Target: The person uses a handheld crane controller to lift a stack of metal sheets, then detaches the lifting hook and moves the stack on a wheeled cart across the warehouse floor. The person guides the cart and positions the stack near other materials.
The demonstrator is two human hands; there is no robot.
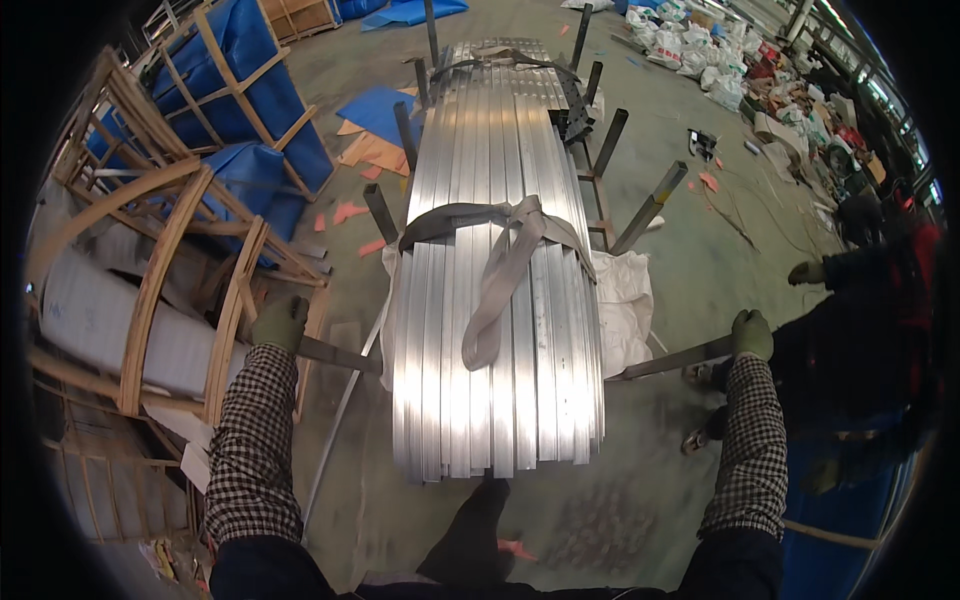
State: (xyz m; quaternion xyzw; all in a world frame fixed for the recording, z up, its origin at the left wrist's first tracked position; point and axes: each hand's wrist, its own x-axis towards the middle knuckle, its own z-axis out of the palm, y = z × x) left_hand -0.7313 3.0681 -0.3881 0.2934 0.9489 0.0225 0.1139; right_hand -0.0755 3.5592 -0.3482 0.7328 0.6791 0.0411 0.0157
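My left hand (280,325), in a green glove, is closed round the top end of a dark metal post (340,354) on the left of the rack. On the other side, my gloved right hand (752,335) grips the top of a matching metal post (675,358). Between the posts lies a long stack of silvery metal profiles (500,390), its near ends slightly uneven. A grey lifting strap (500,285) crosses the stack, knotted on top with a loop hanging toward me. Another strap (500,55) goes round the far end.
Wooden crates (150,300) with white and blue wrapping stand close on the left. Along the right, a person in dark clothes (850,320) stands near my right hand. White sacks and scrap (720,60) are heaped far right. Blue sheeting (375,118) lies on the floor.
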